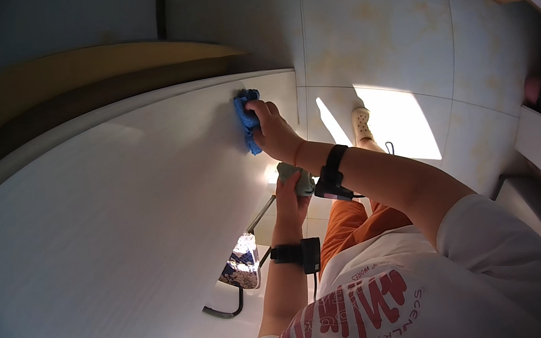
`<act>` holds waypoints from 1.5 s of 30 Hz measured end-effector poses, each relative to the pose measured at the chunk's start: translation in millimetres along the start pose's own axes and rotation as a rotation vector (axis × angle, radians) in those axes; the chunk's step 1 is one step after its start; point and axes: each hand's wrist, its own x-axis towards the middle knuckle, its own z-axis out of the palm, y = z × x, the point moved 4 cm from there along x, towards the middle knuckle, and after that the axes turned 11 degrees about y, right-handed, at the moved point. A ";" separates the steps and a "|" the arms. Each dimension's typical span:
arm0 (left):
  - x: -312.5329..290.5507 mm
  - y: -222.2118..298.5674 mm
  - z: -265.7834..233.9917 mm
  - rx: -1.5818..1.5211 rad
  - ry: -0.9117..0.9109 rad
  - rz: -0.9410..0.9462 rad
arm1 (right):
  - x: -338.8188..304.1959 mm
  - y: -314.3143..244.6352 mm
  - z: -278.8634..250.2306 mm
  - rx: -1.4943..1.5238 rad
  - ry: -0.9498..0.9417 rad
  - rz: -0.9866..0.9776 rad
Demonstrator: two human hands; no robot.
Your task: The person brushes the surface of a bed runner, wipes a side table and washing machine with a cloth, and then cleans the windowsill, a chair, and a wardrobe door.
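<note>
Closest to my lens is the white printed shirt (406,296) and the two bare forearms rising from it, each with a black wrist strap. My left hand (290,198) sits low and near the body, fingers curled shut around a small grey-green object (297,177); whether that is a folded cloth, a sponge or a little bottle, I cannot tell, because the hand covers most of it. My right hand (271,129) is stretched out ahead of the left one, closed over a bunched blue cloth (249,121) and pressing it flat against the big white panel (106,254), close to that panel's far upper corner. I judge the cloth to be light, soft and limp, so it needs gathering into a wad under the palm, as it is now, with the fingers over the top; pinched by one corner it would just flop and drag. It should not slip much on the smooth white face, and nothing about it looks fragile. Below my left hand, a dark bent bar (236,304) with a patterned patch of fabric (242,267) hangs near the panel's lower edge. Beyond both hands lies a pale tiled floor (376,29), with a bright sunlit patch and my light clog (362,123) just past the right wrist.
</note>
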 end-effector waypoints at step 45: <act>106.4 -48.6 -60.0 -0.098 0.233 -0.234 | 63.3 112.4 6.4 0.382 -0.510 0.409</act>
